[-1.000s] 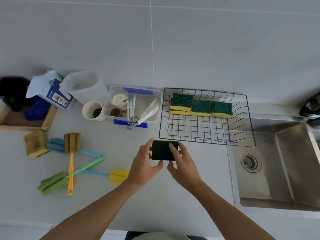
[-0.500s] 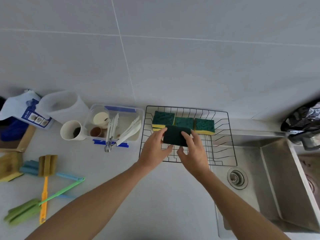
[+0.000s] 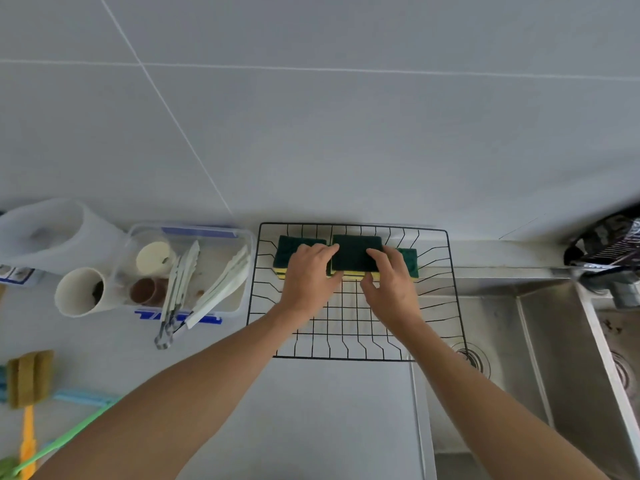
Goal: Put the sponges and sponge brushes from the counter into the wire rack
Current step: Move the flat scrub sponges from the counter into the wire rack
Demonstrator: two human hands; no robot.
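A black wire rack [image 3: 349,357] sits against the wall beside the sink. Along its far side lie green-and-yellow sponges: one at the left [image 3: 287,249], one at the right [image 3: 410,259]. Both my hands hold another green-topped sponge [image 3: 356,251] over the middle of that row, seemingly resting on a sponge beneath. My left hand [image 3: 308,278] grips its left edge, my right hand [image 3: 389,282] its right edge. At the far left of the counter lie sponge brushes: an olive-headed one on an orange handle [image 3: 29,379], a blue handle [image 3: 83,398] and a green handle [image 3: 65,441].
A clear plastic box [image 3: 188,268] with tongs, small cups and white utensils stands left of the rack. A white cup [image 3: 78,291] and a translucent jug [image 3: 45,233] are further left. A steel sink [image 3: 526,358] lies to the right, a dark faucet [image 3: 606,244] above it.
Both hands carried the dark green sponge from the counter in front of the rack into the rack, onto the back row. The view shifted right, so the brushes slid toward the left edge.
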